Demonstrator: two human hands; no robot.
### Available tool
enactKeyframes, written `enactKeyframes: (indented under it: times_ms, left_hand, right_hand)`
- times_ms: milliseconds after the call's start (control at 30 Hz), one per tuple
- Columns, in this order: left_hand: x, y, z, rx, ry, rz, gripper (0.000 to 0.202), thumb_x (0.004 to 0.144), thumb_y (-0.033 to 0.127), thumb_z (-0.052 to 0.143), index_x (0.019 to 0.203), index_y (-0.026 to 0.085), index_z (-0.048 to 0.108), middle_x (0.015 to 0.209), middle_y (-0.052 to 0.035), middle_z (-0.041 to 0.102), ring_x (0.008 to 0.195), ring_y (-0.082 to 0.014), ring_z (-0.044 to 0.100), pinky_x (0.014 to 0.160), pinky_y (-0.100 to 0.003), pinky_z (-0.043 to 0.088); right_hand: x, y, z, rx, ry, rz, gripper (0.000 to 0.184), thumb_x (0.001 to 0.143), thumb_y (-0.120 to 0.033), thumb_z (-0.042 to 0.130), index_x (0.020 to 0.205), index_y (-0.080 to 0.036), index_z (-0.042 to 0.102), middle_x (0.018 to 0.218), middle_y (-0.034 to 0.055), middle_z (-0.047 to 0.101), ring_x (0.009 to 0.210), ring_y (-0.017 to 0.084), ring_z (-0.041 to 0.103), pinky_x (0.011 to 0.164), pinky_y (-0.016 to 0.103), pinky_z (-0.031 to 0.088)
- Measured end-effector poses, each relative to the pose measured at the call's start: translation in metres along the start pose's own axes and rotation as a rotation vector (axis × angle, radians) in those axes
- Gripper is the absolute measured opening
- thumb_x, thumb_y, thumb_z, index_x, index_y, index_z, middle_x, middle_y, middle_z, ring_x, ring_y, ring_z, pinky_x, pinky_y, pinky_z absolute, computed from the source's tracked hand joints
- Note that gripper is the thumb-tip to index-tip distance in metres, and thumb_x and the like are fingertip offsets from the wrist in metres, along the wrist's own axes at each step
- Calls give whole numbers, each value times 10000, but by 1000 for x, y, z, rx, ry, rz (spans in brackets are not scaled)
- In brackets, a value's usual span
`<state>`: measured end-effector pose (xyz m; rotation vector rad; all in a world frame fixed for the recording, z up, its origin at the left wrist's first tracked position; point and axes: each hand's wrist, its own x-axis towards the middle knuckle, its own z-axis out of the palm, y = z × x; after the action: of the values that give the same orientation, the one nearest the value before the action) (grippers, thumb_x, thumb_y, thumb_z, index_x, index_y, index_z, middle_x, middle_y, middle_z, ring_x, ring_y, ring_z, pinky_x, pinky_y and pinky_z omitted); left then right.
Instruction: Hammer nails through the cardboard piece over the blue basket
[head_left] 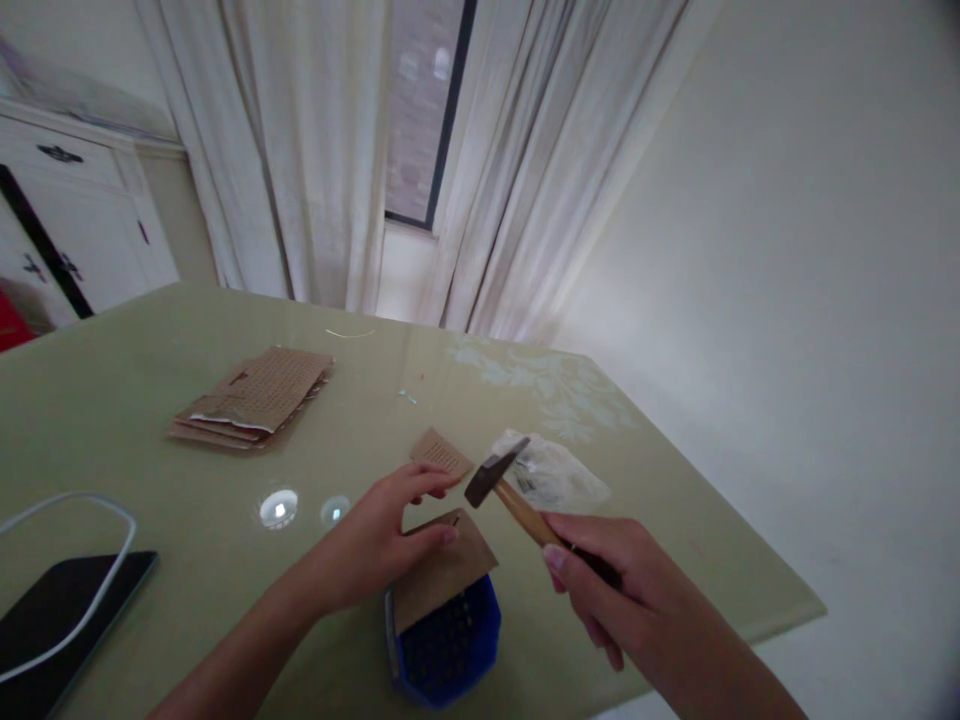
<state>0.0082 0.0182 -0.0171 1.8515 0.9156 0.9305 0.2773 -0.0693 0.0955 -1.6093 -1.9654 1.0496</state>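
My right hand (619, 580) is closed round the wooden handle of a hammer (517, 500), whose dark metal head is raised above the table, close to my left fingertips. My left hand (390, 530) has its thumb lying on a brown cardboard piece (442, 570), with the other fingers apart from it past the far edge. A small dark nail (456, 521) seems to stick up from that cardboard near the thumb tip. Underneath is a blue plastic basket (487, 640), partly covered by the cardboard. A smaller cardboard piece (435, 452) lies just beyond my left fingers.
A crumpled clear plastic bag (559, 475) lies behind the hammer. Stacked cardboard (259, 395) sits at the left back. On the near left are a black tablet-like device (75, 620) and a white cable (124, 560). The glossy table (225, 530) borders a wall at right.
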Motion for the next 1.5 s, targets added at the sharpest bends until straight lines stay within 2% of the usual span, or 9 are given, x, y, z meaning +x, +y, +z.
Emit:
enactKeyframes:
  times_ms: [133, 300, 667, 800, 933, 1033, 1133, 1300, 1500]
  left_hand:
    - [-7, -3, -11, 29, -100, -156, 585, 845, 488, 838, 1384, 292, 725, 1419, -106, 739, 1187, -315, 725, 1028, -456, 584]
    - [-6, 7, -14, -26, -267, -210, 379, 888, 414, 784, 1223, 238, 803, 1163, -44, 839, 1008, -267, 775, 871, -328, 587]
    - [-6, 6, -12, -31, -276, -239, 333, 916, 440, 752, 1156, 215, 802, 1115, -41, 833, 1015, -272, 761, 840, -317, 563]
    - [-6, 4, -18, 12, -264, -241, 357, 918, 458, 748, 1176, 217, 806, 1127, -47, 831, 1003, -266, 752, 844, -320, 563]
    - [-8, -4, -25, 38, -241, -220, 329, 956, 460, 707, 1174, 236, 810, 1123, -38, 829, 1011, -263, 747, 847, -317, 560]
    - [-9, -10, -25, 56, -177, -196, 321, 982, 469, 681, 1184, 249, 799, 1154, -42, 820, 1059, -271, 736, 851, -314, 557]
    - [-9, -16, -20, 52, -105, -199, 317, 975, 480, 689, 1175, 254, 785, 1160, -50, 809, 1088, -279, 723, 868, -322, 558]
    - [-7, -23, -13, -4, -31, -231, 350, 1010, 527, 629, 1193, 269, 780, 1188, -60, 786, 1118, -280, 710, 884, -339, 559]
    - [-5, -19, -13, -21, 46, -179, 336, 1003, 513, 650, 1151, 263, 819, 1101, -68, 781, 1065, -262, 701, 920, -347, 537]
  right_hand:
    - [-1, -1, -1, 12, 25, 3, 441, 1120, -532, 484, 824, -217, 572, 553, -74, 486, 426, 91, 459, 414, 168, 404]
    - [6, 3, 12, -18, -129, 10, 380, 1124, -451, 476, 822, -228, 541, 606, -68, 484, 421, 86, 478, 396, 170, 369]
    - [15, 3, 18, -135, -15, -179, 342, 1094, -322, 526, 772, -226, 593, 555, -56, 525, 509, 129, 508, 534, 251, 369]
    - [34, 11, 18, -184, 155, -193, 339, 1105, -375, 516, 831, -223, 645, 588, -33, 601, 587, 172, 600, 640, 292, 450]
    - [82, 30, 33, -448, 288, -199, 229, 1064, -264, 533, 1129, -186, 738, 1049, 97, 809, 962, 251, 737, 864, 336, 526]
    - [114, 45, 51, -609, 250, -116, 281, 1046, -210, 543, 1249, -168, 733, 1179, 131, 810, 1071, 273, 749, 941, 348, 532]
    - [131, 59, 71, -675, 225, -62, 311, 1058, -222, 542, 1301, -155, 724, 1148, 154, 810, 1023, 297, 773, 884, 363, 559]
    - [141, 75, 94, -774, 165, 11, 409, 1038, -179, 573, 1441, -177, 645, 1168, 174, 784, 983, 297, 792, 788, 354, 594]
    - [142, 71, 98, -784, 123, 34, 472, 1017, -85, 532, 1469, -193, 615, 1219, 182, 748, 1065, 298, 772, 811, 357, 607]
